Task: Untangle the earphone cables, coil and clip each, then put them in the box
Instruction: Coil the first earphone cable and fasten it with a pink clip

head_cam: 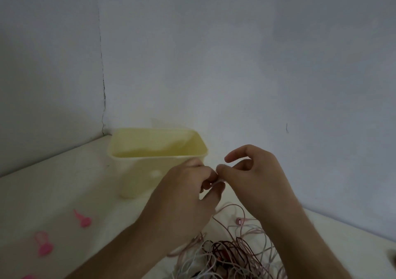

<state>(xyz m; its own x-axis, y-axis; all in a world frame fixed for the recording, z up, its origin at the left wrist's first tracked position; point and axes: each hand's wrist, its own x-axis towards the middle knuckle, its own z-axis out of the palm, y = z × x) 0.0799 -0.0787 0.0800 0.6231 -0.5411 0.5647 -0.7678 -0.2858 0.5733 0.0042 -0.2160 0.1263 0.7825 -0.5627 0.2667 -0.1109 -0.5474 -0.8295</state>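
A single head-worn view looks forward and down from close above the counter (53,193), facing a wall corner (102,107); the dim, soft picture probably hides fine detail. No second view shares the scene.

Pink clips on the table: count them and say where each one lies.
3. One pink clip lies below the yellow box; a second sits nearer the left edge; a third is cut off at the bottom edge. More may lie out of frame.
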